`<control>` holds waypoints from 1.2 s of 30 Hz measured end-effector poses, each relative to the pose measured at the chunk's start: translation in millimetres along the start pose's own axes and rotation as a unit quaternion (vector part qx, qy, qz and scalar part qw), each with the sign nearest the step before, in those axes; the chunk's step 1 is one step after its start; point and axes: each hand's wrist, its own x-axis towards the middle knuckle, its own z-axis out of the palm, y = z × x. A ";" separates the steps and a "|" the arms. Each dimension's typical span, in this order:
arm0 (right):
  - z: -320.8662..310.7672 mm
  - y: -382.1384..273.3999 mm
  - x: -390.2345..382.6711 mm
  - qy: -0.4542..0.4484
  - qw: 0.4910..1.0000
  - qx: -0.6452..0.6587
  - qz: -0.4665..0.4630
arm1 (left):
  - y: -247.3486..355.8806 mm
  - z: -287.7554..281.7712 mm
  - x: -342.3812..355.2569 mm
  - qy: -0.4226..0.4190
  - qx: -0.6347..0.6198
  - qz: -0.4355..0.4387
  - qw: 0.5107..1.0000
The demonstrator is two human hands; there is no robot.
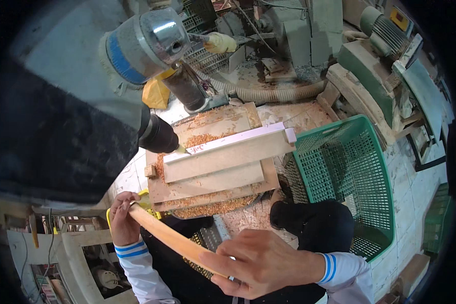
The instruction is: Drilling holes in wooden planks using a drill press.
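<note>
A long, slightly curved strip of pale wood (173,237) is held across my lap. My left hand (124,219) is closed round its far left end, with the thumb and fingers gripping the tip. Around the near right end, my right hand (261,261) is closed, its fingers along the edge and underside. Ahead stands a drill press with a black chuck (158,134) and a thin bit pointing down at a wooden jig. The jig has a long fence board (230,157) with a white top edge, set on a wooden table board (213,188).
Orange wood shavings (215,206) cover parts of the drill table. A green plastic basket (385,187) stands on the right. A yellow basket (148,198) shows behind my left hand. A ribbed hose (283,95) and a motor (385,33) lie beyond.
</note>
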 end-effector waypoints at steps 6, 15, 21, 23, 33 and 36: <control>-6.5 3.4 5.4 -0.038 0.998 -0.033 0.036 | -0.7 -13.4 1.5 -0.024 -0.065 0.028 0.997; -11.6 32.9 10.0 -0.005 0.980 -0.054 0.191 | 0.4 -15.0 -4.0 -0.043 0.086 0.041 0.994; -19.0 69.8 12.4 0.069 0.952 -0.282 0.091 | 8.1 2.8 10.1 -0.161 0.331 0.175 0.913; -27.4 83.7 18.7 0.091 0.947 -0.307 0.041 | 8.6 9.1 18.0 -0.160 0.361 0.160 0.905; -41.2 114.3 33.0 0.144 0.868 -0.466 0.097 | -35.4 51.6 70.8 -0.139 0.361 0.152 0.909; -40.2 117.2 32.8 0.151 0.861 -0.474 0.103 | -38.1 62.9 68.9 -0.094 0.418 0.181 0.885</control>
